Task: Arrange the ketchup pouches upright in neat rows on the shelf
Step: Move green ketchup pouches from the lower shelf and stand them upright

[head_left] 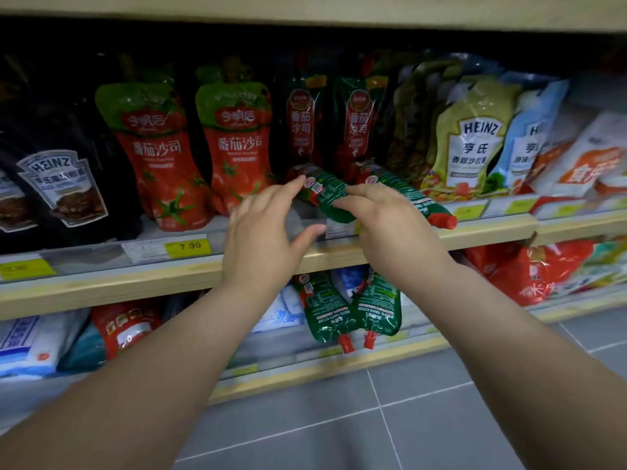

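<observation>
Two green ketchup pouches lie flat at the front of the middle shelf (492,230). The left lying pouch (325,191) sits between my hands: my left hand (268,228) touches its end with fingers spread, and my right hand (390,222) covers its near end, fingers curled on it. The right lying pouch (417,201) points its red cap (442,221) out over the shelf edge. Behind them two upright green ketchup pouches (302,123) stand in a row. Two more green pouches (353,310) hang cap down on the lower shelf.
Red tomato sauce pouches (234,144) stand left of the green ones, dark Heinz pouches (61,188) farther left. Heinz salad dressing pouches (471,140) stand to the right. A yellow 7.90 price tag (188,246) is on the rail. Grey floor tiles (373,418) lie below.
</observation>
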### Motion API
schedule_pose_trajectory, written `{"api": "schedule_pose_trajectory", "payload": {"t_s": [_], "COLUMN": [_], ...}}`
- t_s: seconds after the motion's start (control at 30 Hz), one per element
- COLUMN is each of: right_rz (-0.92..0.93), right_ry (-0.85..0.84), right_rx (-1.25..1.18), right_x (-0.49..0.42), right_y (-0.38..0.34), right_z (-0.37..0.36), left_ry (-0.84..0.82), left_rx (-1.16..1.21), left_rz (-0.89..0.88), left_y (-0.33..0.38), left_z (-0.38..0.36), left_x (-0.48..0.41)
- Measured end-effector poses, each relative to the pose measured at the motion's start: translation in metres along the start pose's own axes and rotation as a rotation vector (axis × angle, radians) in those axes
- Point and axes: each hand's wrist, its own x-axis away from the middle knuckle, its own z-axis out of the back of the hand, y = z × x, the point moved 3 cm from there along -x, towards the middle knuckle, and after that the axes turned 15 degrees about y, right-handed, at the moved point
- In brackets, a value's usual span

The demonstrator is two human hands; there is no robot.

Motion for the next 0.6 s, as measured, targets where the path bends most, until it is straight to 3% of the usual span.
{"api": "schedule_pose_trajectory", "payload": {"t_s": [0.13,0.4,0.53,0.6], "right_rz": [0.046,-0.014,-0.15,-0.245], "right_ry": [0.192,0.398,0.647,0.661], "right_rx": [-0.15,-0.19,-0.248,-0.307], "right_x": [-0.007,-0.02,-0.006,0.004], "right_y": [-0.006,-0.003,0.008,0.009], "right_z": [0.025,0.043,0.038,0.026], "left_ry": [-0.088,0.06,0.089,0.067], "left_rx": [0.156,0.17,0.223,0.251], "left_rz": [0.04,0.033,0.091,0.124], "left_y": [0.01,0.021,0.023,0.023], "left_z": [-0.016,-0.016,-0.014,-0.015], "left_x": [-0.009,-0.031,-0.039,-0.042]}}
